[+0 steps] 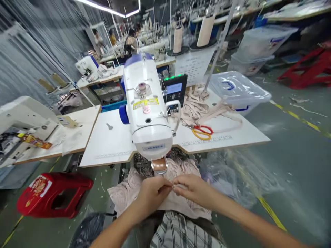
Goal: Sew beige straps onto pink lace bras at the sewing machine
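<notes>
Pale pink lace fabric (125, 193) lies over my lap and beneath the head of a white sewing machine (148, 136). Both hands meet just in front of the machine's needle area. With fingers pinched, my left hand (152, 193) grips the lace fabric near its edge. My right hand (191, 187) pinches the same fabric close beside the left fingertips. A brown-and-metal guard (159, 165) hangs right above the hands. The needle itself is hidden from view.
On the white table (111, 148) lie scissors (201, 132) with red and yellow handles and a heap of pink straps (193, 106). A lidded clear bin (239, 89) stands at the right. A red stool (55, 194) is on the floor at left.
</notes>
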Demonstrator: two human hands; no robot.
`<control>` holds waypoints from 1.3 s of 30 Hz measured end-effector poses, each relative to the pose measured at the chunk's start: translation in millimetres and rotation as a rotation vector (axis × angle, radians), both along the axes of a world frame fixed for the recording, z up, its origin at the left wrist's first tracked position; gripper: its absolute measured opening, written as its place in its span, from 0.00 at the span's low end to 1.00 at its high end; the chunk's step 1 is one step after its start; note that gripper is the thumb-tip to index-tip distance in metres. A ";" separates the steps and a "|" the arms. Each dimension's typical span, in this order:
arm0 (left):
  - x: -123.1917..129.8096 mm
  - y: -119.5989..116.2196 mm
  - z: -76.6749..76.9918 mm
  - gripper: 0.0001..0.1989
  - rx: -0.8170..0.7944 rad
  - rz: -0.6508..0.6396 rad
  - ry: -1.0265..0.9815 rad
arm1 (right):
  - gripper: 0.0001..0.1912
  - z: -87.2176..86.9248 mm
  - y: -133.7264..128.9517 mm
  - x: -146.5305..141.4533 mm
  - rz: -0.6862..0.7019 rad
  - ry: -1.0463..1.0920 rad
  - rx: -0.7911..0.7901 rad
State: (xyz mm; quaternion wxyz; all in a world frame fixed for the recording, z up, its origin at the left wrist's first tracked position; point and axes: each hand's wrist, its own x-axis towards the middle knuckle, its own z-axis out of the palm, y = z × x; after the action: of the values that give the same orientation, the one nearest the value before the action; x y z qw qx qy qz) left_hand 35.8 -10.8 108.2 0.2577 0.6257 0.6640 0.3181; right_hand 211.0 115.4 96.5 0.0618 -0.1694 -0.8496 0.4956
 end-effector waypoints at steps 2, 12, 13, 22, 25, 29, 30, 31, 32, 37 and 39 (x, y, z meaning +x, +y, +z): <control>-0.1 -0.7 3.2 0.08 -0.038 0.003 -0.005 | 0.10 1.7 -3.6 -0.7 0.000 -0.019 0.046; -1.3 0.4 22.2 0.07 -0.251 -0.034 0.008 | 0.11 8.3 -12.7 0.4 -0.008 -0.060 0.070; -1.5 0.5 23.3 0.06 -0.257 -0.037 0.030 | 0.10 8.1 -12.4 0.1 -0.012 -0.057 0.057; 3.8 -4.6 19.6 0.08 -0.149 -0.030 0.208 | 0.12 -3.3 -13.6 1.7 -0.105 0.121 0.103; 2.1 -1.1 19.1 0.07 -0.138 0.026 0.103 | 0.11 1.6 -9.2 -4.1 -0.102 0.149 0.212; -5.3 3.2 12.7 0.09 -0.078 0.175 -0.086 | 0.07 16.7 8.8 -27.8 -0.065 0.126 0.250; -8.2 2.9 9.8 0.09 -0.059 0.216 -0.085 | 0.07 20.7 13.9 -35.2 -0.051 0.100 0.246; -11.5 1.9 6.3 0.09 -0.036 0.250 -0.047 | 0.08 24.3 18.5 -42.4 -0.039 0.069 0.243; -15.4 0.3 2.4 0.10 -0.001 0.266 0.029 | 0.08 27.4 22.4 -49.0 -0.035 0.041 0.243; -39.7 -9.1 -18.9 0.13 0.367 0.082 0.604 | 0.08 37.6 29.9 -65.8 -0.027 -0.050 0.290; -48.9 -9.0 -24.4 0.17 0.473 0.002 0.715 | 0.10 40.3 30.7 -67.1 -0.007 -0.078 0.321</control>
State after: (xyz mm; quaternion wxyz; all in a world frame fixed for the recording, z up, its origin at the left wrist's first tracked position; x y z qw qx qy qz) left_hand -13.1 -19.8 83.8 -0.1396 0.7379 0.6208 0.2248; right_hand 143.9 146.0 136.8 0.0565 -0.1794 -0.9191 0.3463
